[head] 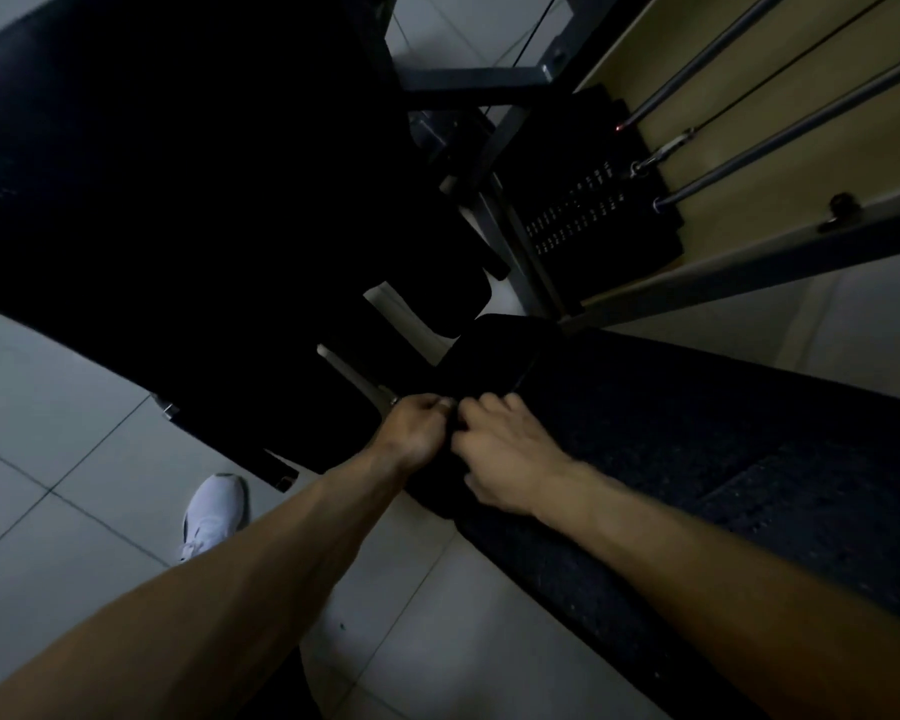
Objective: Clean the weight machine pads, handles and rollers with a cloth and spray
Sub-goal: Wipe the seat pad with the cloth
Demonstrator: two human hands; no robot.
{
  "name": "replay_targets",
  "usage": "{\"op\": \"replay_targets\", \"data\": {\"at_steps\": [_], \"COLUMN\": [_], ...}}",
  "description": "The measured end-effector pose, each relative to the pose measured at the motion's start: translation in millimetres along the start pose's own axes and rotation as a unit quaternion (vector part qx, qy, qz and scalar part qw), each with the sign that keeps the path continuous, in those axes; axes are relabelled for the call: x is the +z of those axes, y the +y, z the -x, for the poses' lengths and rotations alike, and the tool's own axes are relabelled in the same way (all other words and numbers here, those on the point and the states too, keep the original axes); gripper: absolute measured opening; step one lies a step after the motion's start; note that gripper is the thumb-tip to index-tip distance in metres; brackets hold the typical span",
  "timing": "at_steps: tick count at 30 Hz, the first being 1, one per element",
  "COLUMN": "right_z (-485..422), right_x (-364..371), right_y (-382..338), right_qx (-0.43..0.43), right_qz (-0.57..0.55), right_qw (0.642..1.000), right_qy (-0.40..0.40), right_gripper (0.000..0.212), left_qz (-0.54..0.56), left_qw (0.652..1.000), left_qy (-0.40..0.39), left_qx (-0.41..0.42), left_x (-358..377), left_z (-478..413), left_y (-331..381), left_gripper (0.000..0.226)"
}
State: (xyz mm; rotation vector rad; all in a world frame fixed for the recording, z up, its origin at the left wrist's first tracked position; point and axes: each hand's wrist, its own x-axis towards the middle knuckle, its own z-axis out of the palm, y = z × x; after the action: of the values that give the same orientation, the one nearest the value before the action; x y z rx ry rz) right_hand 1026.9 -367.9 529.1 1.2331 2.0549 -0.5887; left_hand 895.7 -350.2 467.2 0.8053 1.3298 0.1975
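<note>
The scene is very dark. A large black seat pad of the weight machine fills the upper left. Below it, near the middle, a black roller pad lies next to the dark rubber mat. My left hand has curled fingers and pinches something dark at the roller's near end. My right hand sits right beside it, fingers bent onto the same dark thing. Whether that thing is a cloth I cannot tell. No spray bottle is in view.
The weight stack with its steel guide rods stands at the upper right inside the grey frame. A speckled black rubber mat covers the floor at right. Pale tiles lie at left, with my white shoe.
</note>
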Motion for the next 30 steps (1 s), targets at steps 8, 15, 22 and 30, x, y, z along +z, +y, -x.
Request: {"op": "replay_targets", "data": {"at_steps": [8, 15, 22, 30], "right_z": [-35.9, -42.2, -29.8, 13.3], "right_x": [-36.4, -29.9, -51.9, -85.0], "right_y": [134.7, 141.6, 96.4, 32.9], "right_qx": [0.200, 0.281, 0.216, 0.263], "right_qz": [0.002, 0.033, 0.089, -0.672], "right_qw": [0.977, 0.956, 0.972, 0.666], "right_qy": [0.075, 0.080, 0.032, 0.189], "right_gripper": [0.039, 0.027, 0.032, 0.033], "left_qz": [-0.070, -0.084, -0.013, 0.306], "left_qw": [0.996, 0.994, 0.996, 0.943], "left_qy": [-0.062, -0.069, -0.084, -0.084], "left_qx": [-0.003, 0.003, -0.038, -0.096], "left_x": [12.4, 7.2, 6.9, -43.5], "left_z": [-30.2, -35.3, -28.0, 49.3], "left_y": [9.8, 5.4, 12.1, 52.2], "left_gripper": [0.029, 0.034, 0.034, 0.040]}}
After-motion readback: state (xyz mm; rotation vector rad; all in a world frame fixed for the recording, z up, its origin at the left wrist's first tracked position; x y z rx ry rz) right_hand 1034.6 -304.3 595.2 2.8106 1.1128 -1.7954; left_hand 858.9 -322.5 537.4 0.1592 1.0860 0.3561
